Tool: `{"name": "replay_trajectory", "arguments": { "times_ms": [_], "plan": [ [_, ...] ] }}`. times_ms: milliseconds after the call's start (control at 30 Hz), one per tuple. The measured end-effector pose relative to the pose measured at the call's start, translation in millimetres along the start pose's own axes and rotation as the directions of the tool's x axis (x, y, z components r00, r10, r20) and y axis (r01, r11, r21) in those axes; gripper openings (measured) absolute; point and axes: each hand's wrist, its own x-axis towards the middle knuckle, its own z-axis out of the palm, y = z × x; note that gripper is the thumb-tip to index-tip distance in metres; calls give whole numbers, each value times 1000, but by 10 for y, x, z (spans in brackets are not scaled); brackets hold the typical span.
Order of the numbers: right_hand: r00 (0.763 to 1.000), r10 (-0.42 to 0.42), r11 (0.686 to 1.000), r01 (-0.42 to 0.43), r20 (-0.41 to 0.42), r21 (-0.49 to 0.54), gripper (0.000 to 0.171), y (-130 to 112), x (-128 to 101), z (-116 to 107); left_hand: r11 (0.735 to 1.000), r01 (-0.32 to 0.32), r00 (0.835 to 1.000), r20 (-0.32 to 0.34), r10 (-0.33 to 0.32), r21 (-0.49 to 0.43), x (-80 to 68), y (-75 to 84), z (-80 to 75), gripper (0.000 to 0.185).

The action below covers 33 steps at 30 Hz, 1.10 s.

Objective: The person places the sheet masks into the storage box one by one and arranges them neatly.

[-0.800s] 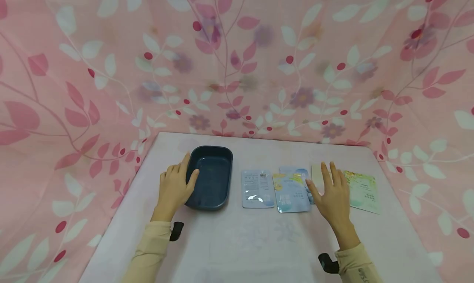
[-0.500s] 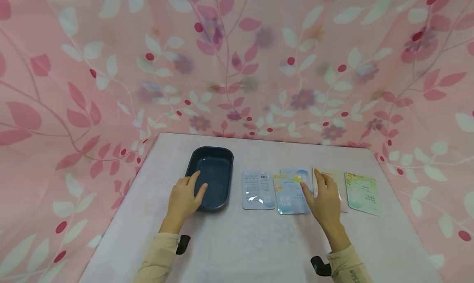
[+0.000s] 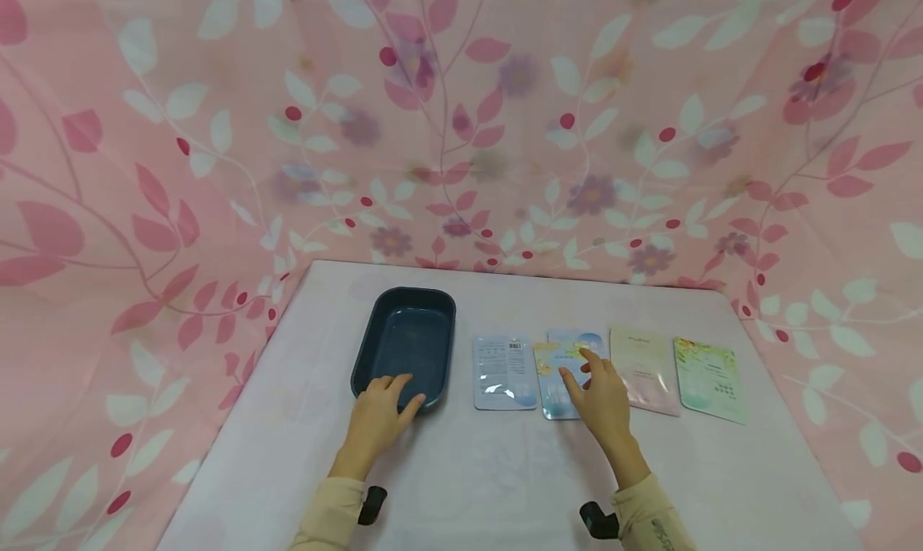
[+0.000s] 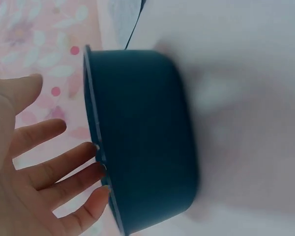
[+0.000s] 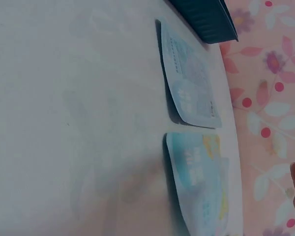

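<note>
While the dark-blue rectangular tray (image 3: 411,343) and glossy blue-and-yellow packet (image 3: 554,392) point lengthwise forward, the left hand (image 3: 376,417) and right hand (image 3: 604,395) grip neither, fingers relaxed.

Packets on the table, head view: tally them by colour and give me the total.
Blue packets: 3, one partly covered by another
Beige-pink packet: 1
Green packet: 1
Total: 5 visible

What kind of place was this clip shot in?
Probably a makeshift recording booth: pink floral fabric hangs behind and along both sides of a white-covered table, with flat sachets laid out on it.
</note>
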Motion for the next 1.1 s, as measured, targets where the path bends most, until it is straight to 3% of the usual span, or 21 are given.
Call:
{"name": "replay_trajectory", "arguments": {
  "times_ms": [67,167,300,500,733,867,1000,1100],
  "plan": [
    [993,77,996,-80,88,30,45,15,-20,79,1000,13,999,33,-13,8,-21,16,28,41],
    [960,182,979,-196,211,47,44,36,-60,212,999,33,997,72,-35,29,-51,39,49,37],
    [918,269,955,-294,290,46,43,46,-115,386,998,47,993,103,-51,38,-84,75,63,22],
    [909,293,951,-308,297,4,43,14,-129,579,999,39,998,43,-39,-19,-120,79,108,9],
    [871,341,937,-346,355,-49,47,-23,-168,733,995,44,998,57,-39,-87,-145,70,179,11],
    [882,348,935,-349,319,-55,43,-13,-195,845,994,37,998,50,-32,-101,-145,63,199,12],
    [896,352,933,-361,269,-20,38,-5,-199,931,992,40,999,30,-37,-117,-156,58,221,13],
    [869,407,897,-439,282,55,33,-1,-166,941,991,36,999,8,-35,-125,-166,60,238,12]
  ]
}}
